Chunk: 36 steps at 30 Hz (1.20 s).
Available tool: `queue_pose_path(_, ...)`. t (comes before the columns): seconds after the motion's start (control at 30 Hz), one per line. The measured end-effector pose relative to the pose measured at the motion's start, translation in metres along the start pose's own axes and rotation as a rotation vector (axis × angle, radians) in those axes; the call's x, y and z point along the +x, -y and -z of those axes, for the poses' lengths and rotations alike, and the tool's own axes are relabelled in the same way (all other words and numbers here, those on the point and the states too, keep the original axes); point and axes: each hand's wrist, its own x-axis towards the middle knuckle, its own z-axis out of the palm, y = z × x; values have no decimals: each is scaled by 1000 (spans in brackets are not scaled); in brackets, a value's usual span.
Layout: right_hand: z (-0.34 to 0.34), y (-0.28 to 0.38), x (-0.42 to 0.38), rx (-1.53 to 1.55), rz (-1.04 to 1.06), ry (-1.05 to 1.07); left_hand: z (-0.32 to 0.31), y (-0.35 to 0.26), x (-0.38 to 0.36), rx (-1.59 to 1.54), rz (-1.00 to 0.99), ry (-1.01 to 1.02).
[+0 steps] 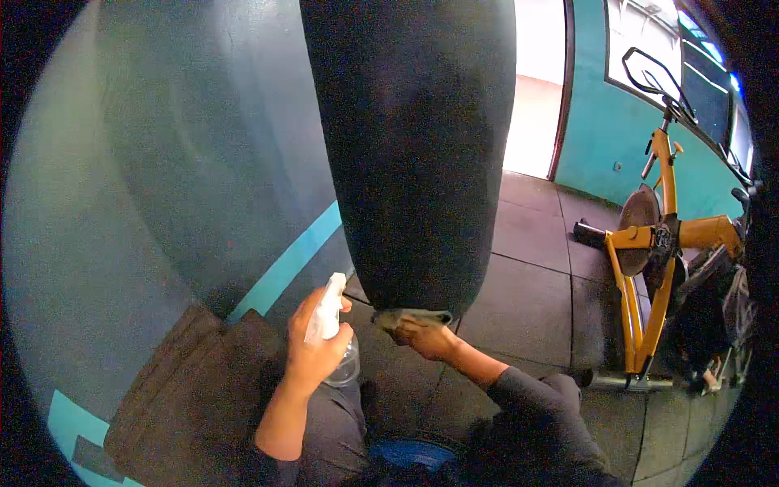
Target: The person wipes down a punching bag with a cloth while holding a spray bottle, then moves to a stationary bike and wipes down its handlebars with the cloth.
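Note:
A long black punching bag [414, 154] hangs upright in front of me. My left hand [316, 345] is wrapped round the neck of a spray bottle [329, 308] with a white trigger head and a clear body, held to the left of the bag's lower end. With my right hand [422, 337] I press a greyish cloth [418, 315] against the bottom of the bag. Part of the cloth is hidden by my fingers.
A yellow exercise bike [665, 235] stands on the right, on dark rubber floor tiles [527, 300]. Dark stacked mats [187, 390] lie against the grey-teal wall [203, 138] on the left. Behind the bag is a bright doorway [535, 97]. Something blue [414, 454] shows below me.

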Motion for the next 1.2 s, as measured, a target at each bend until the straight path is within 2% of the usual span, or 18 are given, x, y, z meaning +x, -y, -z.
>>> queue_pose_path(0.03, 14, -5, 5, 2, 3, -3, -1, 1, 0, -27, -8, -17)
queue_pose_path(0.07, 29, -12, 9, 85, -103, -3, -2, 2, -1, -58, -15, -32)
queue_pose_path(0.13, 75, -37, 23, -13, -267, -117, 1, 3, 0, -85, 5, -25)
queue_pose_path(0.2, 135, -64, 39, -155, -449, -321, -1, 2, 0, -115, 34, -14)
queue_pose_path(0.23, 167, -75, 43, -117, -581, -412, -1, 1, 1, -104, 27, -1)
queue_pose_path(0.3, 194, -89, 46, -184, -664, -512, 0, -2, 4, -84, 18, 15)
queue_pose_path(0.37, 181, -88, 44, -215, -654, -536, 1, -5, 6, -75, 7, 55)
queue_pose_path(0.43, 139, -73, 40, -183, -629, -546, -1, -1, 5, -59, -5, 57)
queue_pose_path(0.5, 116, -60, 32, -102, -609, -485, -2, 1, 4, -174, 35, 47)
queue_pose_path(0.6, 72, -33, 19, -167, -411, -375, -1, -3, 4, -123, 25, 52)
queue_pose_path(0.67, 46, -14, 13, 41, -175, -114, -2, -1, 2, -125, 20, 49)
queue_pose_path(0.77, 51, -20, 20, -25, -61, -64, -3, -4, -2, -149, 6, 38)
queue_pose_path(0.8, 64, -28, 22, -49, -86, -70, -3, -7, -3, -176, 0, 36)
queue_pose_path(0.93, 172, -82, 34, -160, -526, -406, -3, -18, -3, -139, -43, 70)
queue_pose_path(1.0, 198, -102, 35, -110, -668, -569, -5, -18, -3, -140, -40, 87)
queue_pose_path(1.07, 192, -110, 30, -59, -722, -648, -6, -17, 0, -135, -44, 105)
queue_pose_path(1.13, 151, -108, 28, 144, -737, -923, -7, -15, 0, -107, -94, 107)
queue_pose_path(1.2, 117, -93, 18, 264, -808, -987, -10, -11, -1, -131, -88, 103)
